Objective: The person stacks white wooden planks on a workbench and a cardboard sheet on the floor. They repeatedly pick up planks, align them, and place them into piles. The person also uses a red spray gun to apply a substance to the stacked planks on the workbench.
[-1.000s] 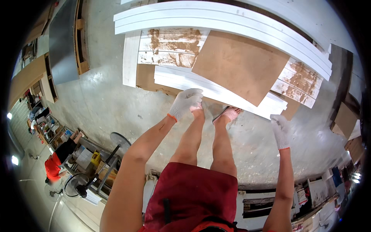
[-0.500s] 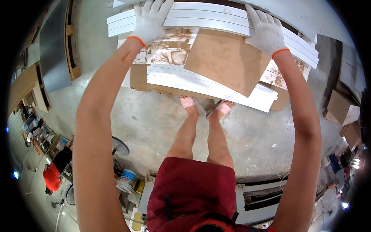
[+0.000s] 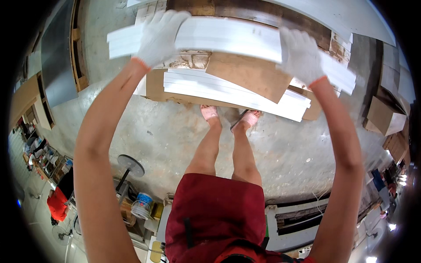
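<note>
My left hand, in a white knit glove with an orange cuff, is closed over the left part of a bundle of long white boards. My right hand, gloved alike, grips the same bundle towards its right end. The bundle is held crosswise in front of me, its surface smeared by motion. Below it a brown cardboard sheet lies askew, partly over a second row of white boards nearer my feet. The fingertips are blurred, and the boards' far edge hides part of the grip.
Beyond the bundle are dark wooden planks and peeling white ones. A dark flat panel stands at the left, cardboard boxes at the right. Behind me are a blue and white bucket, a round grey disc and another person in red.
Both hands have drawn the bundle of white boards back towards me, off its earlier place. Dark planks now show beyond it, and the bundle covers more of the cardboard sheet.
</note>
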The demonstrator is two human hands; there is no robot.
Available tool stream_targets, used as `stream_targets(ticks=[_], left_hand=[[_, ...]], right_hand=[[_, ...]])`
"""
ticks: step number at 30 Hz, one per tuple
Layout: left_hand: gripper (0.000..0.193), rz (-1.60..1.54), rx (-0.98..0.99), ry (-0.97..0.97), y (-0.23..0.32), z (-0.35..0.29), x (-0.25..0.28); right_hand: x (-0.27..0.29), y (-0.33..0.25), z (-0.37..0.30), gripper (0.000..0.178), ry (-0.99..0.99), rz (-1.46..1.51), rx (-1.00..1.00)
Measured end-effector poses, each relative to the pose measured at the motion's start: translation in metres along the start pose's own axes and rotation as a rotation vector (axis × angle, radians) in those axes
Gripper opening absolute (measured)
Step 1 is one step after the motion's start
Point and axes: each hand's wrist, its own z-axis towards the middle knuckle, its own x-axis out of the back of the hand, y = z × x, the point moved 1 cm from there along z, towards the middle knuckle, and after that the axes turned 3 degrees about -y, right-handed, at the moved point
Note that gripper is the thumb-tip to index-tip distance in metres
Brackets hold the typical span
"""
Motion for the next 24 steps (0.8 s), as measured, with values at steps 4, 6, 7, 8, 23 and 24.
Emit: stream_targets(ticks=[4,6,7,8,23,24], left_hand=[[0.058,-0.178,-0.033,-0.112,0.058,-0.069,0.032],[0.056,-0.283,-0.012,-0.194,0.089,-0.111,0.031],[0.055,-0.330,-0.006,-0.230,0.105,-0.130,0.026],[0.053,-0.350,0.010,-0.242,0.123,-0.147,0.018],[0.041,-0.237,0.138,-0.422,0.191,-0.203,-0.149],[0.042,-0.228,0.142,-0.415,0.190,-0.196,-0.153]], right_hand=[[0.021,-0.050,-0.086,0.060,-0.108,0.263,-0.002],[0.028,-0.080,-0.130,0.060,-0.175,0.496,-0.056],[0.023,-0.089,-0.153,0.061,-0.208,0.484,-0.056],[0.013,-0.099,-0.176,0.063,-0.243,0.474,-0.050],[-0.166,-0.089,-0.272,0.054,-0.215,0.446,-0.033],[-0.164,-0.086,-0.262,0.055,-0.219,0.436,-0.041]])
